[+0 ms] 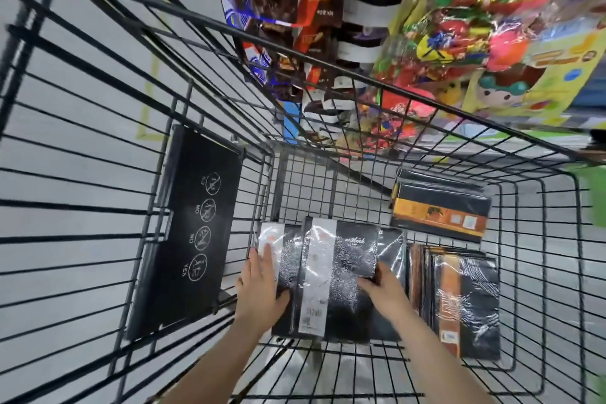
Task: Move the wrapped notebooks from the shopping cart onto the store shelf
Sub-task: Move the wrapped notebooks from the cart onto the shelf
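Head view: both hands flanked the notebooks (pixel 331 275) on the cart (pixel 328 380) floor, long axis pointing away; left hand (pixel 259 285) flat, fingers straight, right hand (pixel 382 285) gripping the right edge (shelf out of reach).

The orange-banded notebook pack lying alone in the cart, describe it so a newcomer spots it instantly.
Look into the wire cart, toward its far right corner. The pack lies there apart from the other stacks, untouched by either hand. It alone lies crosswise, with its orange band along the near edge.
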Demonstrator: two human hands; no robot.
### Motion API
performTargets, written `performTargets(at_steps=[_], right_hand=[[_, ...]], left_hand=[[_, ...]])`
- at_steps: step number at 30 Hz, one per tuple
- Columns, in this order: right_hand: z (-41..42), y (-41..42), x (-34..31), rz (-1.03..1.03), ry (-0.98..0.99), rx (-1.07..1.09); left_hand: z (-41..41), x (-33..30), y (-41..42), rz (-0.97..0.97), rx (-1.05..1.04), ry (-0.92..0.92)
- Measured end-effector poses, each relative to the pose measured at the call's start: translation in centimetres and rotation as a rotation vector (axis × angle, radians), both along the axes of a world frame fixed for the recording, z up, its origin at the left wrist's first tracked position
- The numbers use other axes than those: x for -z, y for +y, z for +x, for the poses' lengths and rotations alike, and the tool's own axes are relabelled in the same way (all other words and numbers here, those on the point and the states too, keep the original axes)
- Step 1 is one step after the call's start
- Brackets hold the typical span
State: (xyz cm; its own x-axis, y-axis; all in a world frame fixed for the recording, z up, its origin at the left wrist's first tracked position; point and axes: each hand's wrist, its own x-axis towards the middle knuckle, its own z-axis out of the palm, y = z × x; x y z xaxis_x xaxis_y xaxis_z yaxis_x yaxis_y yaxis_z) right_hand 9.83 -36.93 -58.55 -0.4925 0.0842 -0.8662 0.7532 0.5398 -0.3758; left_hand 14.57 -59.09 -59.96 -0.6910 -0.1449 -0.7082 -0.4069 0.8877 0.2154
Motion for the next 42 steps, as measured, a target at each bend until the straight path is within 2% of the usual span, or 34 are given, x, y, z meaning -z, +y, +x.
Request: performTargets(at_steps=[4,8,11,15,17,20,25,29,33,37,42], right_hand=[[-0.1,0.6,0.4,-0.025,0.007,0.013],[0.3,1.7,0.1,-0.009,0.036,0.044],[0.5,2.3,0.1,-0.018,0.039,0.075],[0.7,2.5,0.3,-0.057,0.041,0.043],[0.8,2.5,0.7,-0.052,0.043,0.028],[0.5,2.3,0.7,-0.045,0.06,-0.009],[0.6,2.8,0.1,-0.072,0.029,0.014],[1.3,2.8,-1.9,-0.105,0.021,0.069],[1.6,2.7,-5.0,-0.159,0.056,0.041],[2.1,2.2,-9.2,-0.138,0.218,0.007],[3.2,3.8,-15.1,0.026,0.433,0.138]], left_hand=[[-0.7,0.2,0.9,-0.002,-0.08,0.056],[-0.7,0.7,0.8,0.122,-0.125,0.115],[-0.7,1.2,0.6,0.23,-0.225,0.083],[-0.7,1.8,0.7,0.278,-0.286,0.116],[-1.1,1.6,0.5,0.324,-0.407,0.145],[-2.2,1.3,-0.4,0.381,-0.568,0.086],[-2.9,-0.4,-0.3,0.419,-0.516,0.096],[-2.1,-2.2,-0.8,0.553,-0.428,-0.019],[-2.2,-4.9,-0.6,0.629,-0.42,0.036],[-2.4,-8.4,-0.6,0.64,-0.379,0.144],[-3.0,-14.0,-0.3,0.675,-0.356,0.268]])
